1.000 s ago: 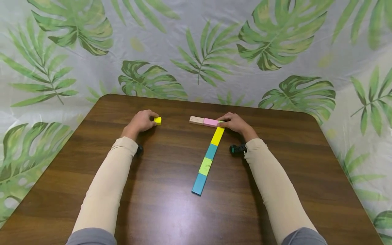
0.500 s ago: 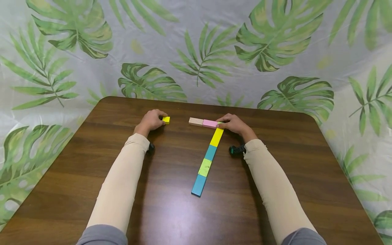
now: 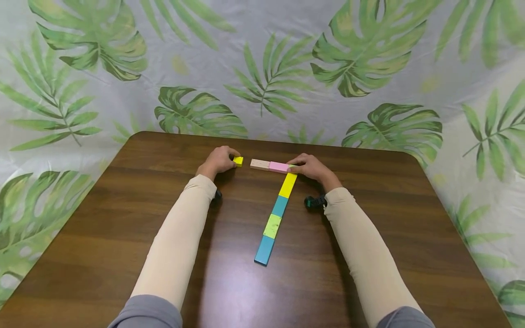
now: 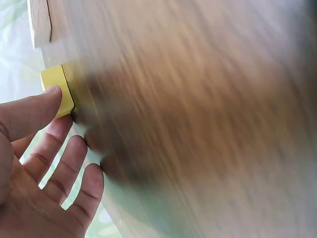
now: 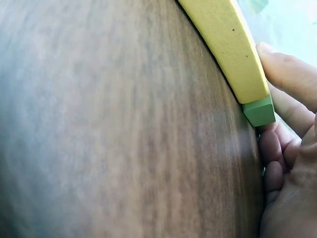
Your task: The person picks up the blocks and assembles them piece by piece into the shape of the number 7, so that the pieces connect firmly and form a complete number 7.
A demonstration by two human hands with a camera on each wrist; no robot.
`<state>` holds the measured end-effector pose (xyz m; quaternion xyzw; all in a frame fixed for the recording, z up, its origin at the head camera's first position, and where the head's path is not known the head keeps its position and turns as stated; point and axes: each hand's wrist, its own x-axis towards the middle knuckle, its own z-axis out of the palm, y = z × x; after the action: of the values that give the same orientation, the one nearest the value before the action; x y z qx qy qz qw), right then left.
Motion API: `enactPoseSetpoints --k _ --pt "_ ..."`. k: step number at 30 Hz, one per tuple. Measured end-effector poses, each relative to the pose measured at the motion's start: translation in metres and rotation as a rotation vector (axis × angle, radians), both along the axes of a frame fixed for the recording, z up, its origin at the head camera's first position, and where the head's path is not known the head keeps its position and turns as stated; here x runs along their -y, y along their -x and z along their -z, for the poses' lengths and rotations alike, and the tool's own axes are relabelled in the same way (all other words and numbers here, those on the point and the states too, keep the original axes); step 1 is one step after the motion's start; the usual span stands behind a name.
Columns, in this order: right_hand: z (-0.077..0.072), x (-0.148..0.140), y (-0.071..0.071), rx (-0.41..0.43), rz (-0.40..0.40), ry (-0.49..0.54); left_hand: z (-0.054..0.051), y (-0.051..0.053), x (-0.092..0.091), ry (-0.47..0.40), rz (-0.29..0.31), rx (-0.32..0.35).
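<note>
My left hand (image 3: 218,160) pinches a small yellow block (image 3: 239,161) between thumb and fingers, low over the tabletop. A short gap parts it from a plain wooden block (image 3: 260,164). That block touches a pink block (image 3: 279,167) in a row along the far side. At the row's right end my right hand (image 3: 313,169) grips a green block (image 5: 260,112), mostly covered by fingers in the head view. A longer yellow block (image 3: 288,185) runs toward me from there, followed by a teal block (image 3: 280,206), a lime block (image 3: 272,226) and another teal block (image 3: 264,250).
All the blocks lie on a dark brown wooden table (image 3: 348,273). Behind it hangs a leaf-printed curtain (image 3: 270,68), close to the table's far edge. Dark wrist devices (image 3: 315,202) sit under the sleeves.
My left hand has slid right with the yellow block, narrowing the gap to the plain wooden block. The right hand stays at the corner, and the line of blocks keeps its shape.
</note>
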<state>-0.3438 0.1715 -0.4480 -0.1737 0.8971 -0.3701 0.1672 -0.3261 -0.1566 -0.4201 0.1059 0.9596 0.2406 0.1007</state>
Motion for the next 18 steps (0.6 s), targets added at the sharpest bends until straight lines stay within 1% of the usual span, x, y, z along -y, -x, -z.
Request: enactPoseSetpoints --k 9,18 --pt "-0.001 0.003 0.000 -0.009 0.014 -0.009 0.000 0.002 -0.012 -0.004 0.016 -0.003" --pt "0.001 0.000 0.002 -0.001 0.013 0.004 0.006 0.004 -0.020 -0.027 0.037 0.002"
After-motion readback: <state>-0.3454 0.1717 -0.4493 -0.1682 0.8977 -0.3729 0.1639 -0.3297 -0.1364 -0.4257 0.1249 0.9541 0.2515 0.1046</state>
